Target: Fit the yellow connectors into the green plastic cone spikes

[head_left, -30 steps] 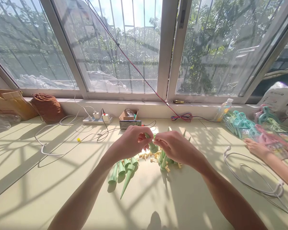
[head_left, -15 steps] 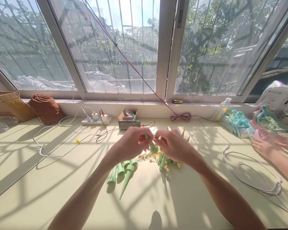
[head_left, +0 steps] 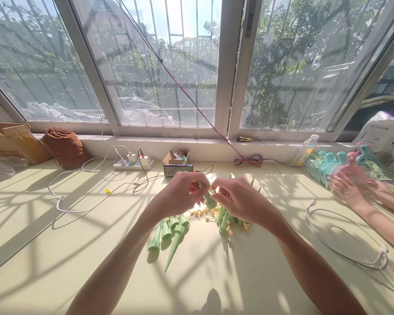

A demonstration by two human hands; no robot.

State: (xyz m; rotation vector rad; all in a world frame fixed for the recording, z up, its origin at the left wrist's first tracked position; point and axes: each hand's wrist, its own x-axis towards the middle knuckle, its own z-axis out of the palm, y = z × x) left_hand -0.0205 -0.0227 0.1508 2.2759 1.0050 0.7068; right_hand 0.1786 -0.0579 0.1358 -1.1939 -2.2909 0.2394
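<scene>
My left hand is closed around a green plastic spike, its wider end showing below the fingers. Close beside it, my right hand is pinched at the top of that spike; whatever lies between its fingertips is too small to make out. Small yellow plastic fittings are scattered on the table beneath both hands. To the left lie several hollow green cones, with one long pointed spike in front of them. More green spikes are heaped under my right hand, partly hidden by it.
Behind my hands are a phone and a small cardboard box. A power strip with cables stands at back left. At right, a co-worker's hands hold a pink clip-like piece near teal ones. A white cable lies coiled.
My hands keep nearly the same pose at the spike, their fingertips shifting only slightly. At right, the co-worker's hands have moved a little left and the pink piece now stands more upright.
</scene>
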